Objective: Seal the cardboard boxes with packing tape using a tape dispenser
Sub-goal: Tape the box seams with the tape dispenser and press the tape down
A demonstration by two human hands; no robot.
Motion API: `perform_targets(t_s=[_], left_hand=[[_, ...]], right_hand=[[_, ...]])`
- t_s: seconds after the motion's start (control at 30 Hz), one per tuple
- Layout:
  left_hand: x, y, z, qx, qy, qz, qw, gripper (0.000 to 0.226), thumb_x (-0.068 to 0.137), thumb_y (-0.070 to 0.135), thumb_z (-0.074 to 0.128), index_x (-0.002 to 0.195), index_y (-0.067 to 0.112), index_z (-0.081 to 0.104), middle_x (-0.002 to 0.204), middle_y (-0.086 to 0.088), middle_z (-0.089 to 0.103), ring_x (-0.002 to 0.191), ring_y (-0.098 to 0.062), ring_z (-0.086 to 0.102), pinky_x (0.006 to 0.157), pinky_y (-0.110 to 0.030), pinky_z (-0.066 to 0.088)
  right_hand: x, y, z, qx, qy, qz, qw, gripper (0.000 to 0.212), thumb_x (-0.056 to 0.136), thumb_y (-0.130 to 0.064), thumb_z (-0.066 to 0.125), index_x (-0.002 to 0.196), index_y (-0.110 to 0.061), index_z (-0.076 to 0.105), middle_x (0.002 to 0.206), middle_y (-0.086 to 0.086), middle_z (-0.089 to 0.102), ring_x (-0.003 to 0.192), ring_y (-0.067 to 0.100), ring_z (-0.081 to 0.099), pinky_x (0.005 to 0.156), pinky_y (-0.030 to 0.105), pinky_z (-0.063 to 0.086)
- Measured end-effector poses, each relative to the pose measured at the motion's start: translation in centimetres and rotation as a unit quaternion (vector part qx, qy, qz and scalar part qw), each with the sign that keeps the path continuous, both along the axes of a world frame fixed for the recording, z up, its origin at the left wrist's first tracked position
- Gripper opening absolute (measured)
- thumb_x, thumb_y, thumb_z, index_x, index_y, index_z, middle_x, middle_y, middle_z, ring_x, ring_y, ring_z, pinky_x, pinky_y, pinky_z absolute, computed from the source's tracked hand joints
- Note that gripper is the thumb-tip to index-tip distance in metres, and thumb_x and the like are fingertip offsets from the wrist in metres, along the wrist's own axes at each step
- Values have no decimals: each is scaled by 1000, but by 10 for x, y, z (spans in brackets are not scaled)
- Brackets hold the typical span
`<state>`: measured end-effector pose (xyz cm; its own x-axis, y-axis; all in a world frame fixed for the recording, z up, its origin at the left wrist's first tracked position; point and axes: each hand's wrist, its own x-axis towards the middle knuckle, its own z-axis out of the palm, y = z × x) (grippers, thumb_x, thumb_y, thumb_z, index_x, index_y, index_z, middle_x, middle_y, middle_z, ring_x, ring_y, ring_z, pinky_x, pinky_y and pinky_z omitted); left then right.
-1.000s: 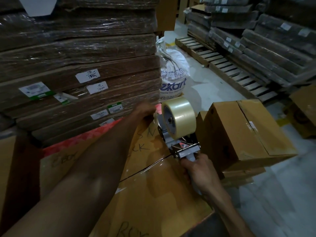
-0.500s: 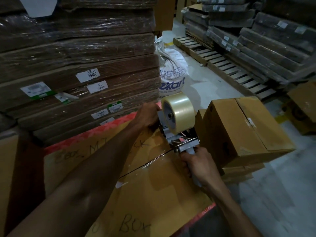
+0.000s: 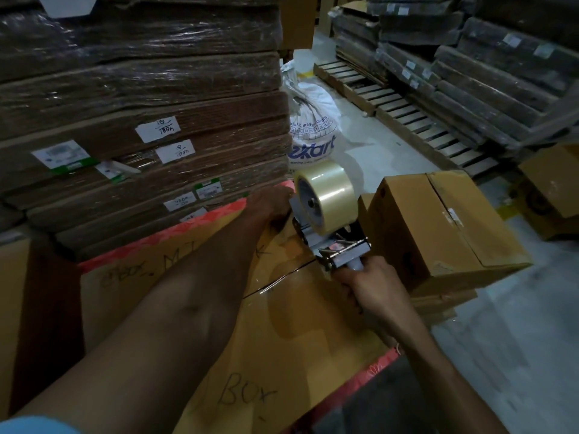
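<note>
A large cardboard box (image 3: 300, 333) with handwritten "BOX" on its top lies in front of me, its flap seam running across the middle. My right hand (image 3: 369, 286) grips the handle of a metal tape dispenser (image 3: 335, 245) carrying a roll of clear tape (image 3: 329, 195), which rests at the right end of the seam. My left hand (image 3: 269, 202) reaches across and presses on the box's far edge beside the roll, fingers curled over it. A shiny strip of clear tape lies on the box top near the seam.
A smaller cardboard box (image 3: 438, 227) sits on flattened cardboard right of the dispenser. Wrapped stacks of flat cardboard (image 3: 141, 104) rise close behind. A white sack (image 3: 313, 133), wooden pallets (image 3: 407, 111) and another box (image 3: 554, 189) stand on the floor at right.
The dispenser has shifted slightly toward the far edge along the seam. My left hand has closed more firmly over the box's far edge. The view tipped down, showing more of the box top.
</note>
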<state>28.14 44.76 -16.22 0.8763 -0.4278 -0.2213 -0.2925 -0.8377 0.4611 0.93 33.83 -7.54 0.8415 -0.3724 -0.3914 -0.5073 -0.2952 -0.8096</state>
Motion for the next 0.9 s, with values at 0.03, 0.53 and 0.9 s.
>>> perform_targets(t_s=[0.03, 0.53, 0.9], left_hand=[[2, -2, 0, 15, -10, -14, 1000, 34, 96, 39, 52, 114, 17, 70, 122, -12, 67, 110, -31, 63, 58, -17, 44], [-65, -8, 42, 85, -164, 77, 980, 62, 101, 62, 28, 148, 22, 42, 155, -15, 37, 143, -36, 33, 115, -59, 17], [-82, -4, 27, 130, -129, 29, 983, 77, 101, 44, 34, 159, 7, -2, 168, -11, -6, 155, -27, -6, 122, -59, -1]], right_hand=[[-7, -3, -1, 6, 10, -5, 1000, 17, 91, -21, 67, 76, -13, 66, 64, 2, 64, 55, 15, 57, 53, 31, 43], [-71, -4, -12, 25, 9, -30, 999, 26, 85, -6, 68, 60, -10, 62, 49, 1, 59, 43, 13, 54, 47, 28, 41], [-42, -3, -11, 2, 0, -39, 999, 20, 82, -11, 68, 69, 3, 66, 53, 8, 60, 46, 22, 55, 49, 34, 43]])
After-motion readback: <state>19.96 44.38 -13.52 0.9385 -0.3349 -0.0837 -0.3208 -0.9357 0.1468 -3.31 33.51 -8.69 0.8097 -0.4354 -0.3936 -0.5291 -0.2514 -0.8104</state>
